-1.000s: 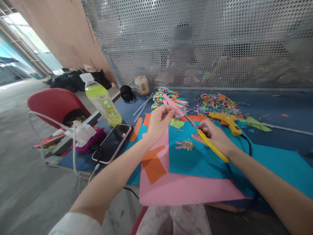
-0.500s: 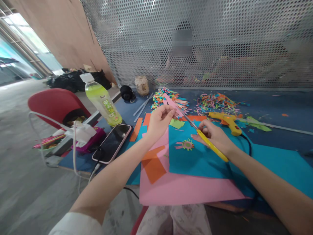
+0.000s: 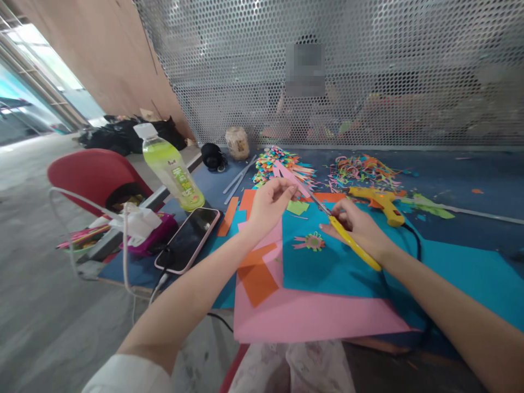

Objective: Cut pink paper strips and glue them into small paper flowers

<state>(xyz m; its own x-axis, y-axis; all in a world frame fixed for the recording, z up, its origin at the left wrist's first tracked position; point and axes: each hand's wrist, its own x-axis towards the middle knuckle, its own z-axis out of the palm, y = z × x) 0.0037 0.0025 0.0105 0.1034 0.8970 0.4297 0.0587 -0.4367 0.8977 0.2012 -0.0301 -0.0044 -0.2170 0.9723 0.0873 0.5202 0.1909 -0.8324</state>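
Observation:
My left hand (image 3: 268, 204) pinches a pink paper strip (image 3: 291, 177) that points up and away from me. My right hand (image 3: 357, 226) grips yellow-handled scissors (image 3: 347, 240), whose blades reach the strip just beyond my left fingertips. Below both hands lie a blue sheet (image 3: 339, 262) with a small paper flower (image 3: 311, 241) on it, a pink sheet (image 3: 303, 316) and orange pieces (image 3: 256, 275).
A yellow glue gun (image 3: 379, 203) lies right of my hands, with heaps of coloured paper scraps (image 3: 360, 168) behind. A phone (image 3: 188, 239) and a green drink bottle (image 3: 170, 166) stand at the left, by a red chair (image 3: 92, 174). A perforated metal screen (image 3: 368, 71) backs the table.
Almost nothing has moved. My right hand with the scissors has shifted slightly toward the strip; my left hand keeps its hold.

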